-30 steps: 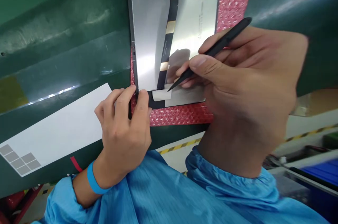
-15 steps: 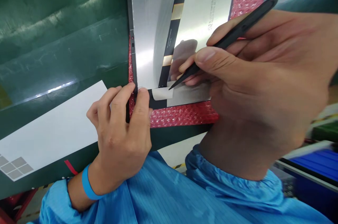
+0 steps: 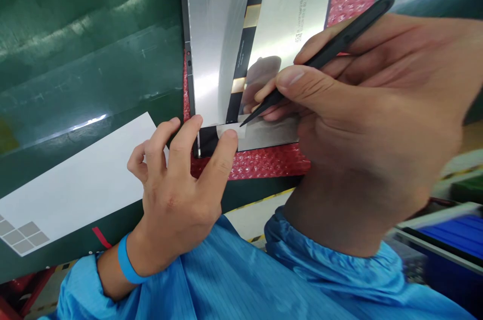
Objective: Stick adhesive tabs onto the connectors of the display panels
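Observation:
A flat display panel (image 3: 221, 33) lies with its silver back facing up, with a dark strip between two metallic areas. Near its lower edge a small whitish tape (image 3: 225, 131) sits over a black area. My left hand (image 3: 181, 184) has its fingers spread; the thumb presses on the tape and the index fingertip is by the panel's left edge. Slim black pointed tweezers (image 3: 332, 48) are pinched in my right hand (image 3: 370, 108), slanting down to the left. Their tip is at the tape's right part, just above my left thumb. Whether the tip grips the tape I cannot tell.
Pink bubble wrap (image 3: 260, 163) lies under the panel on a green mat (image 3: 94, 68). A white sheet (image 3: 94, 174) with grey squares is at the left, near a short red strip (image 3: 101, 237). A blue container (image 3: 449, 239) stands at the lower right.
My left thumb has moved right from the panel's lower left corner onto the tape. The tape's raised, curled left end now looks flatter. My right hand and the tweezers have barely shifted.

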`<state>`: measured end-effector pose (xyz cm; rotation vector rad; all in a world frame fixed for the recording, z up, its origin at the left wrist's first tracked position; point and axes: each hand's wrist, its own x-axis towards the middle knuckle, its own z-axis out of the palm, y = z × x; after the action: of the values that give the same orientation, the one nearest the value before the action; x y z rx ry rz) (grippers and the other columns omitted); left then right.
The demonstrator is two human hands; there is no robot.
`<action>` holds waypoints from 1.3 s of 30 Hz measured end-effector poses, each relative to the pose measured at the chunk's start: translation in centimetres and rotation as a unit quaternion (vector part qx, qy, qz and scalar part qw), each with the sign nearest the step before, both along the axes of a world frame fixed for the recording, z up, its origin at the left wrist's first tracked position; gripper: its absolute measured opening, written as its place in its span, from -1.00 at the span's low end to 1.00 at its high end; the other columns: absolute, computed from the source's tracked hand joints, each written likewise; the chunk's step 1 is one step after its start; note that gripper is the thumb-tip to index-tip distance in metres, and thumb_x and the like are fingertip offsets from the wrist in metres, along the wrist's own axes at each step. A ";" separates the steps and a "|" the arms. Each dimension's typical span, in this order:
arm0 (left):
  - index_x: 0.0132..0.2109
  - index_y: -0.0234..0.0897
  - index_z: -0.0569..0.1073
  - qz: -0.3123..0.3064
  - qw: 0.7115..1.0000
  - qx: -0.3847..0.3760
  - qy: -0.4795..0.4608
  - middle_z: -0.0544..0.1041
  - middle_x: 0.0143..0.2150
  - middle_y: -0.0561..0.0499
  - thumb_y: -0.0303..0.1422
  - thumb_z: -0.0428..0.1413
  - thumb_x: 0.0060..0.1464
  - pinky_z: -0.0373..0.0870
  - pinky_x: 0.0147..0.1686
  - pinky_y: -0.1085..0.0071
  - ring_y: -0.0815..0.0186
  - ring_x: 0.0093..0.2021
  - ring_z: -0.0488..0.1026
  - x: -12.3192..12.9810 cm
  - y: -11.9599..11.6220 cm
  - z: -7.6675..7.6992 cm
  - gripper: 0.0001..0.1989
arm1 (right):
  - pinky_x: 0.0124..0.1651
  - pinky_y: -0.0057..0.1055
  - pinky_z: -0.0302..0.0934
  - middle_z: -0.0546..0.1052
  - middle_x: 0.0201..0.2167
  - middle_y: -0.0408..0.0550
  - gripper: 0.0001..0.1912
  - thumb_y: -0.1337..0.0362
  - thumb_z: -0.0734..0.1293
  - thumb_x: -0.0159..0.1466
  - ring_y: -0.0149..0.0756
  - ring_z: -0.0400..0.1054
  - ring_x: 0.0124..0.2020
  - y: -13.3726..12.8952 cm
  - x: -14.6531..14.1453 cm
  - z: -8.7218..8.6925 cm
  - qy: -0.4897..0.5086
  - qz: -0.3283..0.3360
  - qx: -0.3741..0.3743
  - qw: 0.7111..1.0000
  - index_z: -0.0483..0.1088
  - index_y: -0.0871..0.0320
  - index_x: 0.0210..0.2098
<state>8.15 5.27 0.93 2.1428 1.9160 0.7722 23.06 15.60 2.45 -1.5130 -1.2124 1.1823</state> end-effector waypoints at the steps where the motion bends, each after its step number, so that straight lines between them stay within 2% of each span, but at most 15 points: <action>1: 0.19 -0.13 0.59 0.000 1.000 -0.001 0.002 0.55 0.28 -0.22 -0.49 0.17 0.37 0.22 0.24 -0.02 -0.09 0.35 0.42 0.0 0.0 0.0 -0.68 | -0.42 0.08 0.38 0.65 -0.38 0.01 -0.83 0.20 0.65 0.17 0.11 0.54 -0.39 0.0 0.0 0.0 -0.003 0.002 -0.005 1.000 0.61 -0.13 -0.39; 8: 0.19 -0.13 0.57 0.008 1.000 -0.012 0.025 0.54 0.31 -0.20 -0.49 0.17 0.37 0.18 0.27 -0.02 -0.09 0.37 0.39 0.3 -0.1 -0.2 -0.68 | -0.42 0.11 0.39 0.66 -0.39 -0.02 -0.82 0.11 0.66 0.16 0.12 0.53 -0.42 0.1 0.2 0.0 -0.028 0.009 -0.002 1.000 0.60 -0.19 -0.41; 13: 0.20 -0.13 0.58 0.006 0.999 -0.017 0.043 0.53 0.32 -0.23 -0.49 0.18 0.36 0.18 0.26 -0.04 -0.12 0.37 0.37 0.2 -0.1 -0.1 -0.66 | -0.43 0.09 0.41 0.68 -0.36 0.00 -0.83 0.13 0.64 0.21 0.07 0.53 -0.43 0.2 0.3 0.2 -0.033 0.011 0.003 0.999 0.60 -0.15 -0.40; 15: 0.20 -0.12 0.58 0.010 0.998 -0.014 0.053 0.52 0.31 -0.24 -0.48 0.19 0.35 0.17 0.25 -0.06 -0.14 0.37 0.36 0.2 -0.1 -0.1 -0.66 | -0.45 0.02 0.41 0.67 -0.37 -0.01 -0.83 0.19 0.63 0.24 0.03 0.54 -0.43 0.1 0.2 0.0 -0.037 0.012 0.008 0.999 0.59 -0.10 -0.39; 17: 0.20 -0.10 0.59 0.013 0.998 -0.010 0.059 0.52 0.31 -0.25 -0.48 0.21 0.34 0.16 0.24 -0.08 -0.16 0.37 0.35 0.3 -0.1 -0.1 -0.65 | -0.47 -0.09 0.41 0.65 -0.44 -0.07 -0.82 0.33 0.59 0.25 -0.04 0.55 -0.43 0.0 0.1 -0.3 -0.036 0.001 0.024 0.999 0.57 -0.04 -0.39; 21: 0.21 -0.05 0.59 0.025 0.997 -0.016 0.067 0.51 0.30 -0.22 -0.48 0.21 0.33 0.13 0.25 -0.10 -0.16 0.38 0.34 0.3 -0.2 -0.2 -0.63 | -0.48 -0.33 0.41 0.58 -0.51 -0.22 -0.79 0.54 0.49 0.21 -0.26 0.55 -0.49 -0.4 -0.3 -1.0 -0.014 -0.060 0.061 0.996 0.54 0.09 -0.36; 26: 0.18 -0.08 0.60 0.033 0.996 -0.012 0.083 0.53 0.26 -0.22 -0.51 0.21 0.32 0.12 0.27 -0.11 -0.15 0.37 0.34 0.6 -0.2 0.1 -0.64 | -0.55 -0.38 0.37 0.55 -0.54 -0.23 -0.74 0.61 0.41 0.20 -0.31 0.51 -0.54 -0.3 -0.8 -1.2 0.034 -0.120 0.092 0.988 0.47 0.10 -0.40; 29: 0.23 -0.08 0.57 0.004 0.993 -0.041 0.108 0.48 0.34 -0.24 -0.35 0.22 0.37 0.06 0.32 -0.16 -0.20 0.40 0.28 0.9 0.0 0.5 -0.66 | -0.62 -0.42 0.33 0.54 -0.58 -0.25 -0.73 0.63 0.39 0.17 -0.33 0.49 -0.59 0.0 -0.5 -1.8 0.080 -0.129 0.115 0.982 0.46 0.11 -0.43; 34: 0.47 0.08 0.37 -0.046 0.978 -0.101 0.178 0.30 0.52 -0.21 -0.03 0.13 0.43 -0.16 0.42 -0.26 -0.22 0.49 0.15 1.2 0.2 0.8 -0.46 | -0.64 -0.50 0.36 0.56 -0.57 -0.30 -0.76 0.61 0.38 0.15 -0.36 0.51 -0.59 0.4 0.0 -3.0 0.102 -0.120 0.129 0.979 0.47 0.13 -0.43; 36: 0.48 0.13 0.35 -0.038 0.976 -0.105 0.188 0.26 0.55 -0.23 -0.01 0.10 0.44 -0.15 0.40 -0.32 -0.26 0.51 0.13 1.0 0.0 0.8 -0.45 | -0.65 -0.49 0.37 0.55 -0.58 -0.30 -0.77 0.60 0.37 0.13 -0.36 0.50 -0.60 0.4 0.1 -3.2 0.111 -0.132 0.125 0.977 0.46 0.13 -0.44; 39: 0.45 0.17 0.39 0.002 0.976 -0.103 0.193 0.24 0.54 -0.28 -0.09 0.08 0.46 -0.10 0.35 -0.41 -0.33 0.51 0.14 0.6 -0.7 0.9 -0.52 | -0.64 -0.47 0.40 0.56 -0.58 -0.26 -0.79 0.57 0.38 0.13 -0.31 0.53 -0.59 0.5 0.0 -3.1 0.115 -0.141 0.113 0.977 0.45 0.13 -0.43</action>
<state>8.72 4.54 1.86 2.2814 2.0664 0.1487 23.09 16.10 -0.67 -1.2891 -0.9097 0.9649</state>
